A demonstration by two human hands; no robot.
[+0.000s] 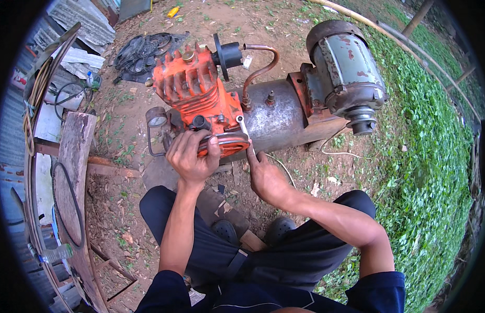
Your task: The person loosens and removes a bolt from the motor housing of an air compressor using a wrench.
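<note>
The round orange pulley wheel (225, 144) at the near end of the orange compressor pump (196, 89) is clasped from above by the left hand (192, 155), the fingers curled over its rim and the thumb laid along its top. A slim metal wrench (243, 129) is pinched in the right hand (264, 177), whose forefinger is stretched up along the shank; the tool's head is set against the pump's body just right of the wheel. The pump, finned and bolted, is mounted on the grey cylindrical air tank (276, 116), with the wheel at its lower edge, nearest the person. A bent copper pipe (260, 65) is run from the black fitting at the pump's far side down to the tank. A round pressure gauge (157, 118) is seen just left of the pump. A rusted grey electric motor (346, 68) is fixed to the right of the pump, on the tank's bracket. A weathered wooden plank (73, 167) lies well to the pump's left.
</note>
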